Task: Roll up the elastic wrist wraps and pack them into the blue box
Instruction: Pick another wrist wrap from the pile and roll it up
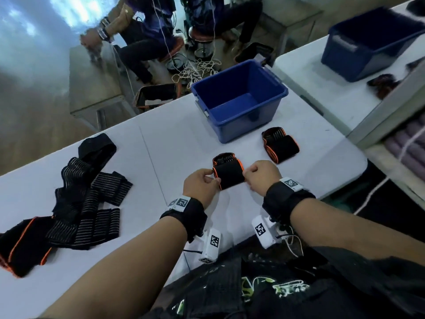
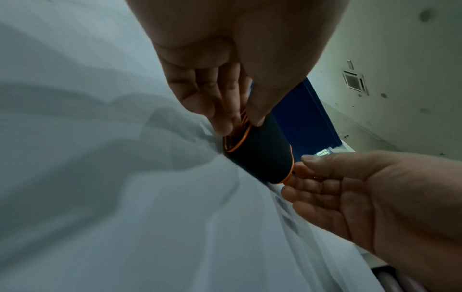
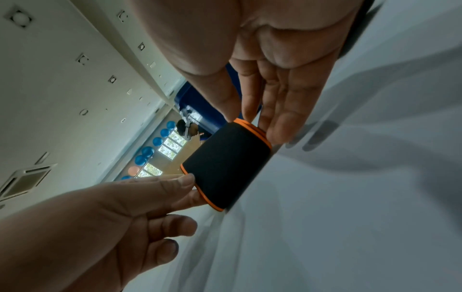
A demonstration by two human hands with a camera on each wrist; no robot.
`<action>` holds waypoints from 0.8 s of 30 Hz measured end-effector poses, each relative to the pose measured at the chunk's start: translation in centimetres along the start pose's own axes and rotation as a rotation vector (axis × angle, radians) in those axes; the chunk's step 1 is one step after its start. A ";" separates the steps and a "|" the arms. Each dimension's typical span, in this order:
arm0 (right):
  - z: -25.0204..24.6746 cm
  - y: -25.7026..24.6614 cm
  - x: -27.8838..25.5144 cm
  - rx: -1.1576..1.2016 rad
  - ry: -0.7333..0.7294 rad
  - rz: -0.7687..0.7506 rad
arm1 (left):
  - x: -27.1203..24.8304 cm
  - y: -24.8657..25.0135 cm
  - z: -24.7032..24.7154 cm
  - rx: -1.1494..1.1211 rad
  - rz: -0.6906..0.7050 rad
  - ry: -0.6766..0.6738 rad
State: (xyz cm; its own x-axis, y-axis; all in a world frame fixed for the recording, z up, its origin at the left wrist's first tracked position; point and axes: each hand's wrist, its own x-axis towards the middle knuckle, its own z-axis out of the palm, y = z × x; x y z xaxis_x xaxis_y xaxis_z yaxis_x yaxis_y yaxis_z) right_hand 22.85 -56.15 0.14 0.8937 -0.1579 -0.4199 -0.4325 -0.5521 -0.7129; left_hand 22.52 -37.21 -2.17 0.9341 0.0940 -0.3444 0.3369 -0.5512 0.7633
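So the white table (image 1: 174,143) is carrying everything here, and the blue box (image 1: 239,100) is sitting toward its far edge, looking empty from the head view. I'm using the box as my anchor for where stuff is.

Way off to the near-left of the box, the pile (image 1: 76,199) of unrolled wraps is sprawling across the table, black with pale stripes and some orange trim. Just near-right of the box, one finished roll (image 1: 281,147) is lying on its own, not packed yet.

Straight in front of the box, on the near side, the roll (image 1: 228,172) being worked on is resting on the table between both hands. The left hand (image 1: 201,188) is pinching its left end between thumb and fingertips, right at the orange edging. The right hand (image 1: 262,177) is doing the same on the other end, thumb and fingers closing on the orange rim. So both grips are pinching the roll, neither is spread.

What could go wrong, my guess: elastic wants to spring back, so if either pinch is easing off before the tail is fastened, the outer layer is probably going to loosen and unwind. Also, holding only by the ends, the coil could telescope sideways on the lift to the box. I can't tell whether the end is fastened down.
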 end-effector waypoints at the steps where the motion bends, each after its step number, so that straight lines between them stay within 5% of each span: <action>1: -1.1 0.8 0.0 0.006 0.021 -0.009 | 0.2 0.8 1.1 -0.010 0.011 -0.012; 8: -5.7 5.0 0.6 0.073 0.077 -0.011 | -0.3 4.6 6.4 -0.156 0.029 -0.054; 15: -6.7 3.9 0.0 0.092 0.086 -0.119 | -1.3 4.4 5.6 -0.175 0.028 -0.045; 24: 3.4 -5.6 -1.2 -0.094 -0.375 -0.384 | -4.8 -2.9 -4.2 -0.245 -0.113 0.229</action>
State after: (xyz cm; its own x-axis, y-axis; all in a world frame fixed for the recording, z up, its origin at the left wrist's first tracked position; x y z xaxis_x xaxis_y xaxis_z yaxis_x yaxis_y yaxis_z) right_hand 23.78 -50.08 2.74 0.8742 0.3627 -0.3229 -0.0554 -0.5861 -0.8083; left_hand 17.55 -32.58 -0.43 0.8822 0.3418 -0.3239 0.4321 -0.3138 0.8455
